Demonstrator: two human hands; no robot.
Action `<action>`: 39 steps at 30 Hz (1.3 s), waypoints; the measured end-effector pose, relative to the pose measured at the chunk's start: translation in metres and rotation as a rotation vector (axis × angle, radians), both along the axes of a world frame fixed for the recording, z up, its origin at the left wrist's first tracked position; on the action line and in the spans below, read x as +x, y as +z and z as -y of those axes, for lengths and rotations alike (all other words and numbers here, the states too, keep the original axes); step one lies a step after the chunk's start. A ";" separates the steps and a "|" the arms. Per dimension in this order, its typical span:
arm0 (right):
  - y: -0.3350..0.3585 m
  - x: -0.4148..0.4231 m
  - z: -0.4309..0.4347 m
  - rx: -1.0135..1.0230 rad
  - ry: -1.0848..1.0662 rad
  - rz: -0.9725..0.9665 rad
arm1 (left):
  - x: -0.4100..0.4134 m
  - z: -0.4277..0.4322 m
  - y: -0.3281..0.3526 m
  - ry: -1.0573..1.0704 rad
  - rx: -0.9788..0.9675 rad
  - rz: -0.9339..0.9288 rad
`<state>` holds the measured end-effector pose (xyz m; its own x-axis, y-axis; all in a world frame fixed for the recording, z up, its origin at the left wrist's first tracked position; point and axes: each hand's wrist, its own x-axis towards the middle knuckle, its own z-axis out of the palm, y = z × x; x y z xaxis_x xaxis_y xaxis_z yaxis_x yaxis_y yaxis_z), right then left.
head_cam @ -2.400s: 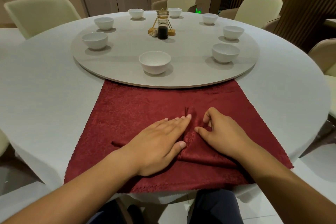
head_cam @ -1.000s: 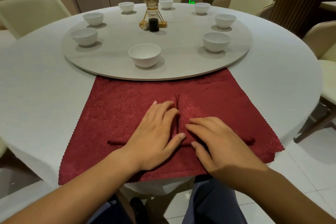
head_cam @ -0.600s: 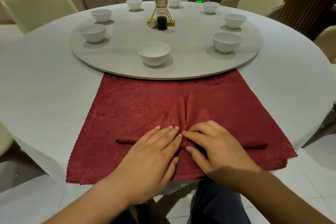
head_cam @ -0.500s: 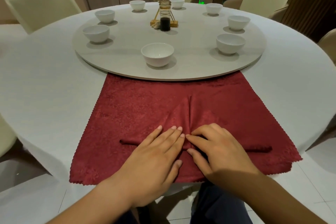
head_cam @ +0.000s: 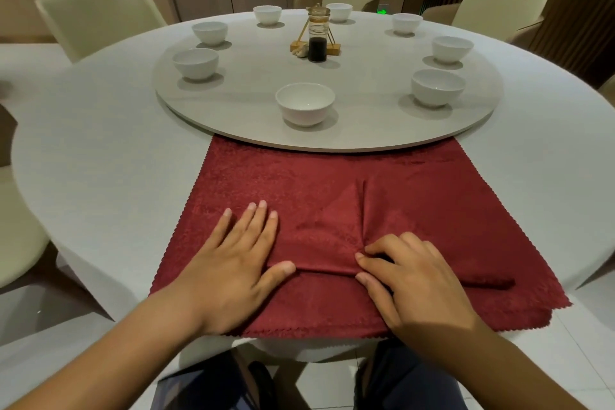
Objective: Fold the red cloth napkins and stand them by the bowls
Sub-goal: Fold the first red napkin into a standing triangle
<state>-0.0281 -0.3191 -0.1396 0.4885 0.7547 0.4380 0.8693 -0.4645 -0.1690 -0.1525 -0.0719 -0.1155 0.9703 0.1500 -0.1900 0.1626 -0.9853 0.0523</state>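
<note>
Dark-red square cloth napkin (head_cam: 416, 203) at 6 o'clock on round white-clothed table (head_cam: 100, 150), looks soft, limp, light; left hand (head_cam: 233, 270) pins it, fingers spread flat; right hand (head_cam: 416, 280) pinches centre pleat, probably the surest hold

**Partly seen or unidentifiable items**

- Red napkin (head_cam: 416, 210): the far edge is lying out of sight under the rim of the turntable (head_cam: 366, 103). The cross fold is vanishing beneath the flat left hand (head_cam: 229, 263). The right hand (head_cam: 416, 276) is pinching that fold, and its curled fingers are covering the pinched spot.
- Left forearm (head_cam: 100, 359) and right forearm (head_cam: 515, 373): both are running off the bottom edge.
- Dark trousers (head_cam: 206, 386): the bottom edge is cutting them off.
- Left-edge chair (head_cam: 16, 243) and right-edge chair (head_cam: 609, 90): the frame is cropping each to a sliver.
- Far bowl (head_cam: 341, 12): the lid of the bottle (head_cam: 317, 40) is overlapping its left rim.
- Pale lump (head_cam: 300, 51) beside the bottle: too small to identify.
- Green sign (head_cam: 382, 12): too small to read.
</note>
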 end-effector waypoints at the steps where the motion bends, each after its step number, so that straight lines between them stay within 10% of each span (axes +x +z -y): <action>1: 0.000 0.000 0.000 0.008 -0.001 -0.018 | 0.003 0.003 0.000 0.019 -0.005 0.069; 6: 0.006 0.002 0.002 -0.014 0.029 -0.128 | 0.024 0.037 0.004 -0.242 -0.191 0.510; 39: 0.030 0.029 0.082 0.009 0.045 -0.119 | 0.044 0.079 -0.015 -0.370 -0.121 0.618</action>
